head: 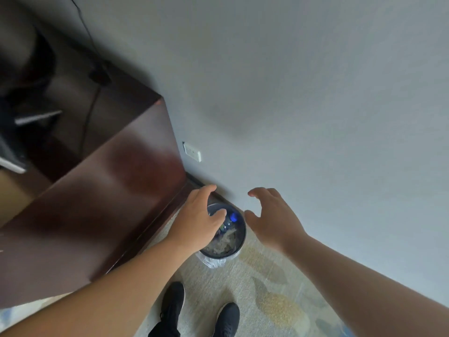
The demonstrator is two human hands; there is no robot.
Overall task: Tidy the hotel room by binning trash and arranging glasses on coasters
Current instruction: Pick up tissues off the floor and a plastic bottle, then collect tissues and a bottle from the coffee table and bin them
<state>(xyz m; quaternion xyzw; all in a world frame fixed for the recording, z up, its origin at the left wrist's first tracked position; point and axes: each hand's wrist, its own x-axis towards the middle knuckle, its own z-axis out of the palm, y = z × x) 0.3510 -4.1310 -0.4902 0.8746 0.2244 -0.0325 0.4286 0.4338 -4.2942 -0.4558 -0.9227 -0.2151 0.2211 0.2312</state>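
The left hand point(201, 220), fingers relaxed and holding nothing, hides the left part of the round grey waste bin point(243, 235), which stands on the carpet beside the dark wooden desk point(109, 203). Inside lie a clear blue-capped plastic bottle point(228, 223), its label too blurred to read, and crumpled white scraps point(224, 243). The right hand point(272, 220) hovers spread and empty

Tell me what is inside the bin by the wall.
The bin holds a clear plastic bottle with a blue cap and pale crumpled trash. The left hand above it covers the bin's left side, so anything there is hidden.
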